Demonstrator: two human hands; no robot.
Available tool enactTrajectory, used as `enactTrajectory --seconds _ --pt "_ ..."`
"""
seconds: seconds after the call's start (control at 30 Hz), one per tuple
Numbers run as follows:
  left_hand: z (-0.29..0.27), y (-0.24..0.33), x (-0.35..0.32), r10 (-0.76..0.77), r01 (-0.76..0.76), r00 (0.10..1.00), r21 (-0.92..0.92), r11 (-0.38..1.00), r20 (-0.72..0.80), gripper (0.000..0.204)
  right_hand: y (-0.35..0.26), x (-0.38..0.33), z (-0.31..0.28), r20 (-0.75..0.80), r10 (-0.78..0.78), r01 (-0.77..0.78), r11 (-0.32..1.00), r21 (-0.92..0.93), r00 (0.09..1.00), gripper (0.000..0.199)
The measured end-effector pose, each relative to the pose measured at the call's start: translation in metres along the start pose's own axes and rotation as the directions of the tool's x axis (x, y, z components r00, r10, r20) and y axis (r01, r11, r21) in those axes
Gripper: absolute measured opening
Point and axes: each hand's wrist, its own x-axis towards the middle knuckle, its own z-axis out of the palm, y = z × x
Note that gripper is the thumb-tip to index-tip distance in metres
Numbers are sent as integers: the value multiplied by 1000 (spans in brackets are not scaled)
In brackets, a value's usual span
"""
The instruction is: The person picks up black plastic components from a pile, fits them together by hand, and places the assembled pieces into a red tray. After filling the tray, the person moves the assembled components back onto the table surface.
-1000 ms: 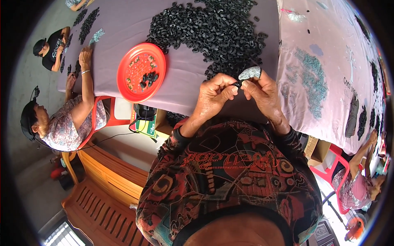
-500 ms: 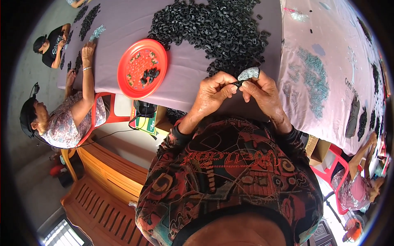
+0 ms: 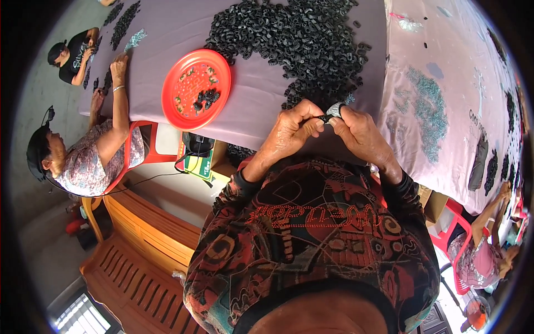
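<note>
My left hand (image 3: 292, 131) and my right hand (image 3: 359, 133) meet at the table's near edge, fingertips together. Between them I pinch a small black ring-shaped part (image 3: 324, 118), with a pale grey piece (image 3: 336, 108) showing above my right fingers. Just beyond my hands lies a large heap of black ring parts (image 3: 289, 36) on the mauve cloth of the table (image 3: 167, 33). A red plate (image 3: 196, 89) with a few black parts stands to the left of my hands.
A person in a floral top (image 3: 83, 161) sits at the left on a red chair, arm on the table. Another person in black (image 3: 69, 53) sits farther left. Greenish small parts (image 3: 425, 106) spread at the right. A wooden bench (image 3: 144, 261) stands below.
My fingertips have shifted slightly while working the small part; the grey piece sits lower in my right fingers. The neighbours and the plate have not moved.
</note>
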Motion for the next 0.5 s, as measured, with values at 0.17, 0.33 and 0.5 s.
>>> enactTrajectory --seconds 0.17,0.33,0.5 --pt "0 -1 -1 108 -111 994 162 981 29 4 4 -2 4 12 -41 42 995 -91 999 12" --pt "6 -6 -1 181 -158 982 278 948 -61 8 10 -3 13 -46 -81 70 978 -196 996 8" --pt "10 -11 -2 274 -213 956 404 890 -100 11 17 0 21 -83 -151 127 962 -242 985 9"
